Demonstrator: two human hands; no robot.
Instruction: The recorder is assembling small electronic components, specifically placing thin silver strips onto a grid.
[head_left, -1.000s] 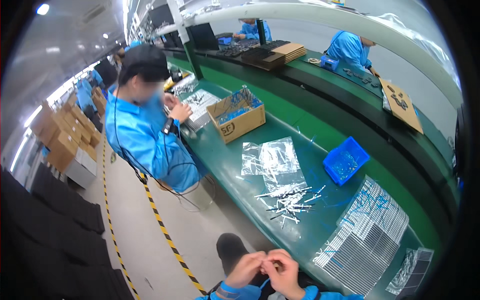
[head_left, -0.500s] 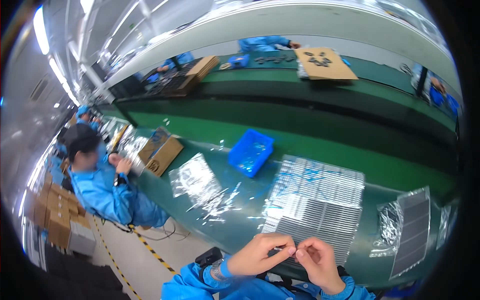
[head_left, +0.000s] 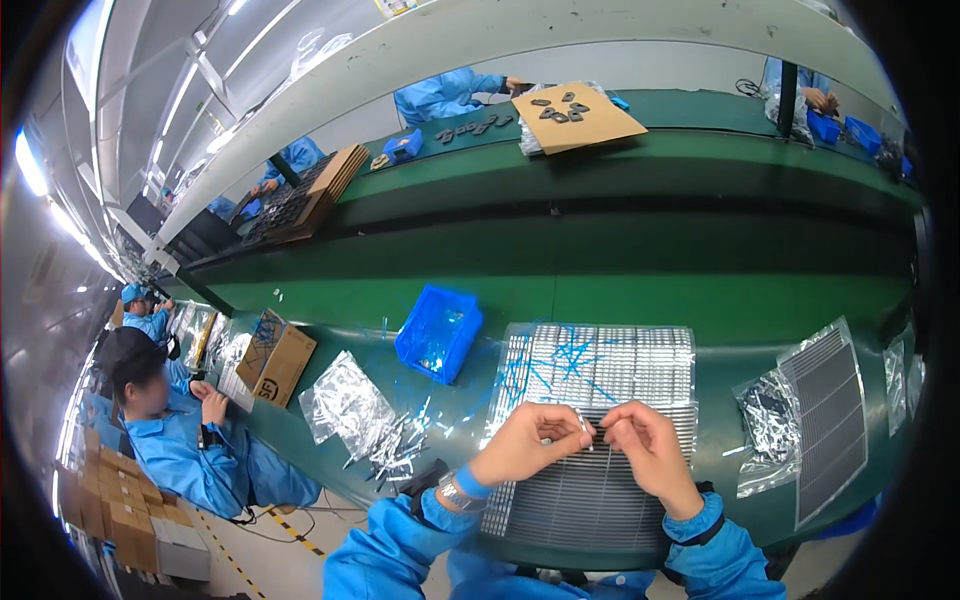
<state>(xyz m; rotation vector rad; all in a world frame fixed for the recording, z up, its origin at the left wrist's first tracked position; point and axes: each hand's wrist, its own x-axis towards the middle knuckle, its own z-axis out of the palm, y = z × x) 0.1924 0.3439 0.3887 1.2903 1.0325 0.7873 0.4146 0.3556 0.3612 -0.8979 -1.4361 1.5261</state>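
Note:
My left hand point(head_left: 535, 440) is closed in a pinch on a small silvery strip point(head_left: 587, 428), held over a stack of striped grey-and-silver sheets point(head_left: 570, 510). Close beside it, my right hand point(head_left: 650, 452) is also pinched, with its fingertips near the strip; whatever is between them is too small to make out. Thin blue strips point(head_left: 570, 362) lie scattered over the far half of the sheets. A blue plastic bin point(head_left: 440, 335) with small pieces in it stands to the far left of the stack.
Left of my hands lie a clear bag point(head_left: 345, 400) and a pile of small silvery strips point(head_left: 400, 450). To the right are a bag of silvery pieces point(head_left: 770, 425) and a dark striped sheet point(head_left: 830, 410). A co-worker point(head_left: 180, 430) sits at left beside a cardboard box point(head_left: 280, 360).
The view has shifted. My hands have moved forward from the near edge to over the middle of the sheets, and the fingertips are slightly farther apart.

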